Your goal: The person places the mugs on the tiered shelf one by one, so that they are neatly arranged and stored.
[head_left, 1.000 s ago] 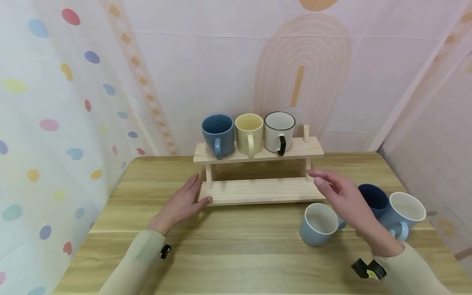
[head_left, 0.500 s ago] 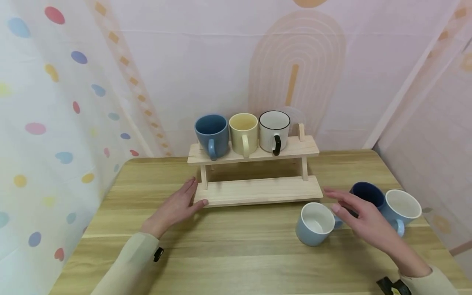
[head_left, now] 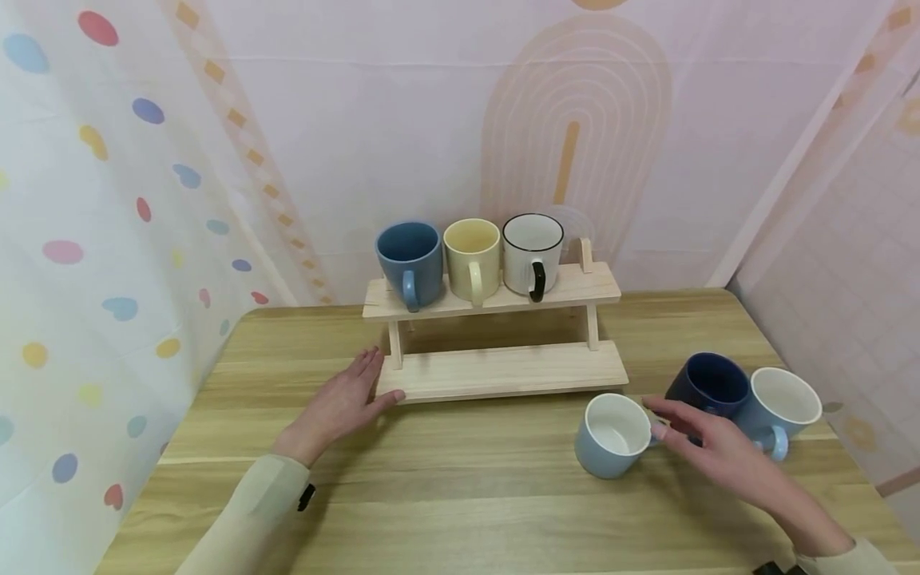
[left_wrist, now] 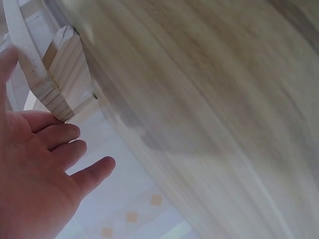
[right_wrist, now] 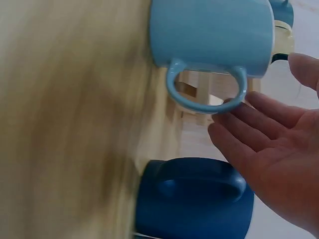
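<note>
My left hand [head_left: 332,415] rests against the left end of the two-tier wooden rack [head_left: 503,372], thumb on the lower board's front corner. In the left wrist view its fingers [left_wrist: 64,137] lie beside the rack's end, loosely extended. A light blue mug [head_left: 602,457] with a pale inside stands upright just before the rack's right end. Its handle [right_wrist: 204,107] points toward my right hand [head_left: 733,463], whose fingertips are at the handle. The thumb is apart from the fingers, and nothing is gripped. Whether a fingertip touches the handle is hard to tell.
On the upper board stand a blue mug [head_left: 411,263], a yellow mug [head_left: 469,270] and a white mug [head_left: 523,267] with a black rim. A dark blue mug [head_left: 695,387] and another light blue mug [head_left: 763,423] stand on the wooden table [head_left: 460,503], right and behind my right hand.
My right hand has moved from the rack's right end, rightward and down to the light blue mug's handle. The left hand stays on the rack. The head view has shifted slightly.
</note>
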`<control>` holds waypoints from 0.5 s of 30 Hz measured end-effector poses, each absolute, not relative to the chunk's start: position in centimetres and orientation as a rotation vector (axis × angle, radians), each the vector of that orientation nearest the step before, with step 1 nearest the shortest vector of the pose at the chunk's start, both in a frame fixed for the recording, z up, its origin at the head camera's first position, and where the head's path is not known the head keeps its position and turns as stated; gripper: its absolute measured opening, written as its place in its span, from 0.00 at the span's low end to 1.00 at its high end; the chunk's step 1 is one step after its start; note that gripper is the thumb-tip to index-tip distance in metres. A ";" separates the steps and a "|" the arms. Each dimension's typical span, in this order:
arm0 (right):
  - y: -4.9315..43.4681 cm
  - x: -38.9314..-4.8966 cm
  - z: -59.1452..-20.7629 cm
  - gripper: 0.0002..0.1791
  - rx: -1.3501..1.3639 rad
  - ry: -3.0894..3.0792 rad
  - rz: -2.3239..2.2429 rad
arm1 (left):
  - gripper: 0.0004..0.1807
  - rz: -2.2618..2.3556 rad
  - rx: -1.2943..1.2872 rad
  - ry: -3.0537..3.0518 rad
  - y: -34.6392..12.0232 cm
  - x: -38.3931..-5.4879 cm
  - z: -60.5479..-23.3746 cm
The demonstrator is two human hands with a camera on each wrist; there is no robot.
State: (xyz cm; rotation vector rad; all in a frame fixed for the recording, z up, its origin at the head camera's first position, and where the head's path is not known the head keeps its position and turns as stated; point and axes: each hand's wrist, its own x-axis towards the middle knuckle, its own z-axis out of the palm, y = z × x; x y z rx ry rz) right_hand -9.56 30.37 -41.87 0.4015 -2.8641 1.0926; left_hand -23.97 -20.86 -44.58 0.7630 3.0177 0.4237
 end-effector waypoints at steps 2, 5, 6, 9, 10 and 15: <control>30.5 -9.4 -42.1 0.21 0.378 -2.896 1.099 | 0.49 0.407 0.768 3.023 -20.9 -24.0 -44.6; 30.5 -9.3 -42.3 0.21 0.360 -2.919 1.096 | 0.49 0.386 0.770 3.029 -20.9 -24.1 -44.7; 30.5 -9.3 -42.4 0.21 0.357 -2.920 1.087 | 0.49 0.380 0.771 3.031 -20.9 -24.2 -44.7; 30.6 -9.4 -42.4 0.20 0.353 -2.924 1.051 | 0.50 0.379 0.763 3.027 -20.9 -24.2 -44.5; 30.6 -9.4 -42.4 0.20 0.355 -2.924 1.038 | 0.50 0.376 0.762 3.024 -20.8 -24.2 -44.5; 30.7 -9.4 -42.6 0.14 0.404 -2.912 1.028 | 0.50 0.367 0.741 3.010 -20.9 -24.0 -44.3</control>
